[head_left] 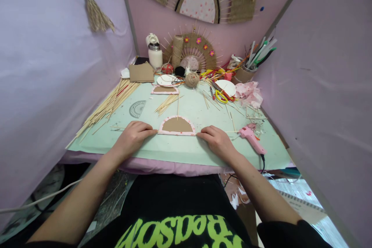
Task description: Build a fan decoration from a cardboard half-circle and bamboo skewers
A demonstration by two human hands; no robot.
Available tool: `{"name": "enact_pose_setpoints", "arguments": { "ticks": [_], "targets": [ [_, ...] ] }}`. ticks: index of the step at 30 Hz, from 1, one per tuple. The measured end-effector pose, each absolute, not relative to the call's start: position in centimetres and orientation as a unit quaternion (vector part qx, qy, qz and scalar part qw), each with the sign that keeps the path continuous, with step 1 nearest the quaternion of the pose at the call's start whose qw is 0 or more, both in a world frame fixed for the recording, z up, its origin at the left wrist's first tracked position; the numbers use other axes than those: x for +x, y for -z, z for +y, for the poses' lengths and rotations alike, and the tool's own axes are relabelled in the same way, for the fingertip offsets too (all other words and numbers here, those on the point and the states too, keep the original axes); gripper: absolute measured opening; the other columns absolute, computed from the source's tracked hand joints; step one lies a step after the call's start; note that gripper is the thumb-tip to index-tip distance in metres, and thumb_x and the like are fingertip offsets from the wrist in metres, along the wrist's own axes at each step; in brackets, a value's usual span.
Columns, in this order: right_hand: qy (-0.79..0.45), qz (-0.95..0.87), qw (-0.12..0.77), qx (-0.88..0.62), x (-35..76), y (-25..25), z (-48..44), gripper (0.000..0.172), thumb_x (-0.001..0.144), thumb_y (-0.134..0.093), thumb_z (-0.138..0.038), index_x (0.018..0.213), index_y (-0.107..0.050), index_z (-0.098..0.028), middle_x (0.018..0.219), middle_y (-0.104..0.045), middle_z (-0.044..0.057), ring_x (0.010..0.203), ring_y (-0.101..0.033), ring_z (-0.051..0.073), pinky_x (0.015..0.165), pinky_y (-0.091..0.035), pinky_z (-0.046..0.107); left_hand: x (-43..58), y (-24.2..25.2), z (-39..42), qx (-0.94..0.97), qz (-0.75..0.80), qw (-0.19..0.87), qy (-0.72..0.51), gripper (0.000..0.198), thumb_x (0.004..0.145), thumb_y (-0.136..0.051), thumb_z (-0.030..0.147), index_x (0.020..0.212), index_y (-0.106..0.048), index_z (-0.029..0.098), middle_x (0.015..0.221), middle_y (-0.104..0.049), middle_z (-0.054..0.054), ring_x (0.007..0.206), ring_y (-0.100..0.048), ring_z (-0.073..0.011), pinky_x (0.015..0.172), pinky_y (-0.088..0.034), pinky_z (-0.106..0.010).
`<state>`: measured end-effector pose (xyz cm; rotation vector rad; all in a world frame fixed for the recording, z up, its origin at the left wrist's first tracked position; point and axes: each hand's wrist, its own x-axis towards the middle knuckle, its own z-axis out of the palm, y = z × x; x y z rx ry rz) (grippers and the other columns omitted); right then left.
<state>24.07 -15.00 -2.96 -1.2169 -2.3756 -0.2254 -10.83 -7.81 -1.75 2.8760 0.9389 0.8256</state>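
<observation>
Head view: left hand [135,136] and right hand [217,142] flank the half-round cardboard panel [178,126], fingers apparently pinching thin sticks [116,127] at its corners, probably to align them; right of it, a glue gun [252,139], seemingly handy; beyond it, loose sticks [166,105].

Cardboard half-circle [178,125] between left hand [136,135] and right hand [216,141], pink glue gun [252,140] nearby

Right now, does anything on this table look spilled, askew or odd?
Yes: short loose sticks lie scattered at crossing angles near the crumpled pink paper on the right, looking messy against the roughly aligned long sticks at left. The front cardboard half-circle shows no obvious damage.
</observation>
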Motion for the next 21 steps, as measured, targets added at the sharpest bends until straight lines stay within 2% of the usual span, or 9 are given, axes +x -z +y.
{"name": "enact_pose_setpoints", "arguments": {
  "ticks": [21],
  "targets": [
    [0.076, -0.866, 0.217, -0.444, 24.04, 2.66, -14.98, 0.032, 0.091, -0.047, -0.003, 0.107, -0.069, -0.021, 0.093, -0.068, 0.008, 0.083, -0.059, 0.018, 0.07, -0.047, 0.03, -10.84, 1.78, -7.85, 0.915, 0.306, 0.011, -0.263, 0.032, 0.097, -0.043, 0.021, 0.104, -0.074, 0.026, 0.094, -0.072, -0.005, 0.088, -0.062, -0.0184, 0.082, -0.044, -0.035]
  ]
}}
